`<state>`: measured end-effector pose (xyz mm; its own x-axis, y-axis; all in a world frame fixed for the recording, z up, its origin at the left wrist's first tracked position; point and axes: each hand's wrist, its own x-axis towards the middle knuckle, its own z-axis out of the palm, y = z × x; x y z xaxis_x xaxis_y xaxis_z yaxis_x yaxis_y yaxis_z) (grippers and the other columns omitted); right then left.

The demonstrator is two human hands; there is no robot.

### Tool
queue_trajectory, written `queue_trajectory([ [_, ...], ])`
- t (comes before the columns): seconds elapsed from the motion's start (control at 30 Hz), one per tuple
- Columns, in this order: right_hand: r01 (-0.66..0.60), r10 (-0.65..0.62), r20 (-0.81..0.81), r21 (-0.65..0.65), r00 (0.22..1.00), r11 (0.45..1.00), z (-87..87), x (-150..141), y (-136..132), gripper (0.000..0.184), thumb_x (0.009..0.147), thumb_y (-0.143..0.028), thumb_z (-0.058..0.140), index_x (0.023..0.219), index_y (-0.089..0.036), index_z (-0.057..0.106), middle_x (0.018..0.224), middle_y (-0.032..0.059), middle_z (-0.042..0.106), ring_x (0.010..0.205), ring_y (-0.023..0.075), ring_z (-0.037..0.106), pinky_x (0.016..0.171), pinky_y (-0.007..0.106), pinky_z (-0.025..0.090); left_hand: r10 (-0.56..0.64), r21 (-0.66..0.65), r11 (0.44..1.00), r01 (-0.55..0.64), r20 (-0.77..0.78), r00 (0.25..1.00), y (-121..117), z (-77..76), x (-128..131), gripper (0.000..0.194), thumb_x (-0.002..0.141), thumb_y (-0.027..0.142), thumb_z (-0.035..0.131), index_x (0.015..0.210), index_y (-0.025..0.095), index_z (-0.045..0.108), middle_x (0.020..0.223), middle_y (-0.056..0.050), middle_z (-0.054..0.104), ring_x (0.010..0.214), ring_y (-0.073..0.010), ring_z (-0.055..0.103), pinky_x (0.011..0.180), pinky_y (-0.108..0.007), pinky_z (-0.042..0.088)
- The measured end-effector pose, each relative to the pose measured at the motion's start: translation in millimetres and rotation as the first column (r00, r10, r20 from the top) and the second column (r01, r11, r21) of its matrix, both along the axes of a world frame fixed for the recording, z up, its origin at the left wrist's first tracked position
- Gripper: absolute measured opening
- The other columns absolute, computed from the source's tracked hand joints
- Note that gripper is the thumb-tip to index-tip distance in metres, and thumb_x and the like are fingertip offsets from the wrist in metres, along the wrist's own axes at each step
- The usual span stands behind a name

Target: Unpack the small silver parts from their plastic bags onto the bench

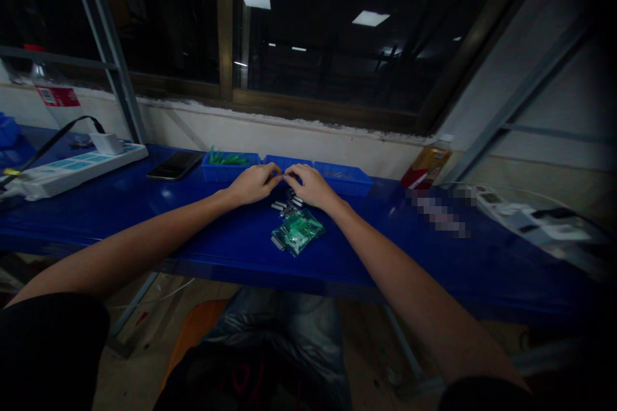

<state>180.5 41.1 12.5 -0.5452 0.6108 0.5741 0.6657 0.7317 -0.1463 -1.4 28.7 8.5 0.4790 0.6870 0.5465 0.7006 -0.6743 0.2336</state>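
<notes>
My left hand [256, 183] and my right hand [308, 185] meet fingertip to fingertip over the blue table [216, 237], in front of the blue bins. Both are closed in a pinch; whatever lies between the fingertips is too small to make out. Just below them is a loose pile of small grey metal pieces [289, 205]. Nearer to me rests a clear plastic bag [299, 231] with green pieces in it, and one more grey piece [278, 243] sits at its left edge.
A blue bin [226, 171] holds green parts; another blue bin [347, 180] stands to the right. Leftward are a black phone [174, 166], a white power strip [81, 170] and a bottle [55, 93]. A drink carton [427, 164] and a second power strip [530, 221] are at right.
</notes>
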Motion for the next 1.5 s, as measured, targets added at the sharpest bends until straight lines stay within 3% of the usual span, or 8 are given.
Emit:
queue_trajectory([
  [0.23,0.036,-0.036,0.002,0.002,0.999,0.999,1.0,-3,1,0.031,0.089,-0.029,0.033,0.068,-0.017,0.053,0.071,0.0042,0.055,0.072,0.0157,0.049,0.069,0.029,0.035,-0.019,0.044,0.999,0.018,0.022,1.0,-3,-0.3,1,0.021,0.085,0.031,0.045,0.096,0.014,0.052,0.08,-0.006,0.062,0.072,-0.0154,0.058,0.064,-0.027,0.044],
  [0.4,-0.022,0.017,-0.093,-0.058,0.996,0.998,1.3,-1,-4,0.019,0.084,-0.032,0.042,0.092,-0.018,0.054,0.074,0.0012,0.056,0.069,0.014,0.051,0.066,0.027,0.037,0.049,0.053,0.997,-0.048,-0.023,0.999,-6,1.7,2,0.025,0.088,0.033,0.037,0.091,0.015,0.053,0.083,-0.007,0.063,0.075,-0.0182,0.058,0.066,-0.03,0.044],
  [0.5,-0.047,0.039,-0.118,-0.065,0.992,0.997,2.2,-1,-7,0.026,0.077,-0.028,0.052,0.102,-0.018,0.051,0.075,0.0003,0.056,0.07,0.0142,0.052,0.066,0.026,0.038,0.078,0.054,0.996,-0.075,-0.049,0.996,-7,3.0,2,0.028,0.089,0.032,0.033,0.091,0.015,0.054,0.086,-0.008,0.063,0.079,-0.0195,0.059,0.068,-0.03,0.043],
  [0.8,-0.067,0.063,-0.125,-0.032,0.99,0.997,4.2,-3,-9,0.012,0.077,-0.026,0.05,0.087,-0.019,0.052,0.078,0.0019,0.057,0.072,0.014,0.052,0.066,0.026,0.038,0.132,0.027,0.991,-0.131,-0.088,0.987,-6,3.4,2,0.035,0.091,0.034,0.026,0.085,0.015,0.055,0.077,-0.008,0.063,0.074,-0.0196,0.06,0.066,-0.029,0.042],
  [1.0,-0.012,0.011,-0.112,-0.014,0.994,1.0,4.7,-3,-8,0.019,0.086,-0.031,0.04,0.082,-0.019,0.054,0.078,0.0027,0.057,0.073,0.0147,0.051,0.067,0.026,0.037,0.043,0.035,0.998,-0.044,0.038,0.998,-6,3.2,2,0.029,0.09,0.032,0.033,0.108,0.016,0.048,0.078,-0.005,0.063,0.071,-0.0171,0.06,0.063,-0.027,0.041],
  [1.17,-0.004,0.004,-0.108,-0.001,0.994,1.0,5.1,-3,-7,0.026,0.088,-0.032,0.035,0.076,-0.018,0.053,0.075,0.0027,0.056,0.073,0.0147,0.052,0.067,0.027,0.037,0.02,0.056,0.998,-0.022,0.031,0.999,-5,2.2,2,0.027,0.088,0.033,0.039,0.107,0.016,0.049,0.076,-0.005,0.062,0.068,-0.0164,0.059,0.06,-0.026,0.04],
  [1.4,-0.021,0.015,-0.142,-0.041,0.99,0.999,5.2,-3,-11,0.023,0.078,-0.031,0.051,0.099,-0.019,0.052,0.073,0.0003,0.056,0.069,0.0145,0.052,0.065,0.026,0.038,0.091,0.074,0.993,-0.091,-0.008,0.996,-5,1.8,1,0.03,0.091,0.033,0.032,0.101,0.015,0.054,0.081,-0.007,0.064,0.074,-0.0186,0.061,0.064,-0.028,0.042],
  [1.5,-0.034,0.031,-0.128,-0.026,0.991,0.999,5.0,-3,-10,0.019,0.077,-0.026,0.051,0.095,-0.02,0.053,0.076,0.001,0.057,0.07,0.0144,0.052,0.066,0.026,0.038,0.113,0.061,0.992,-0.111,-0.025,0.993,-6,2.8,1,0.032,0.091,0.033,0.029,0.094,0.015,0.055,0.078,-0.007,0.064,0.073,-0.0191,0.061,0.064,-0.028,0.042],
])
